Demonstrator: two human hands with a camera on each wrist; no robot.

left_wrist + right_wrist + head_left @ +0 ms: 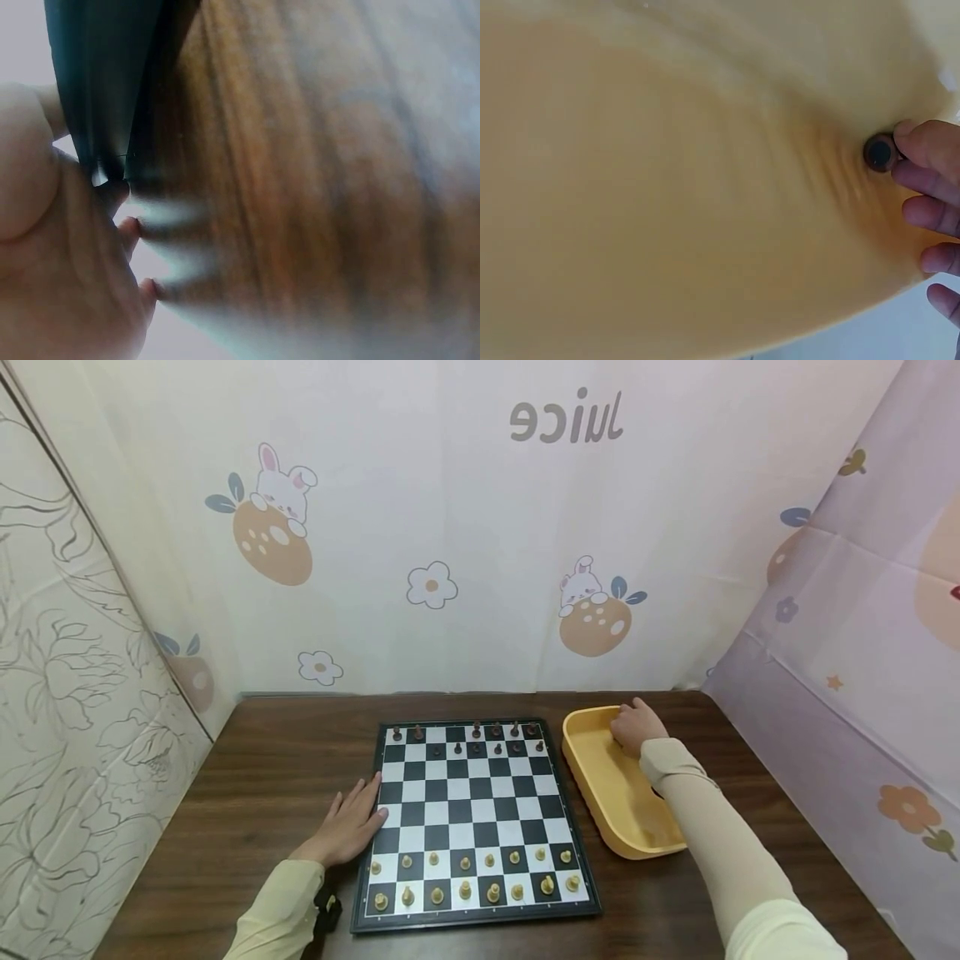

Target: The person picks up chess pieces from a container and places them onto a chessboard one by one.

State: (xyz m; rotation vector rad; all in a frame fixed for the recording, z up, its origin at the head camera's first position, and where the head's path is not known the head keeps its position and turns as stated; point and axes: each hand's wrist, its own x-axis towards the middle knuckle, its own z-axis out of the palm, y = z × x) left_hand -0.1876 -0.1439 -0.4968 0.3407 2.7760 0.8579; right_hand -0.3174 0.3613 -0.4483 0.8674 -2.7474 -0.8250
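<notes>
Your right hand (636, 727) is down in the far end of the yellow tray (600, 781), at about 3 o'clock from the chessboard (474, 814), and the wrist view shows its fingertips (928, 146) closing on a dark chess piece (878, 152) against the tray wall. The grip looks like a light pinch not yet fully set, so get thumb and forefinger on opposite sides of the piece before you lift, or it may slide along the curved wall. Lift straight up to clear the rim. Keep your left hand (348, 825) flat on the worktop (262, 760), fingers straight, touching the board's 9 o'clock edge to steady it.
</notes>
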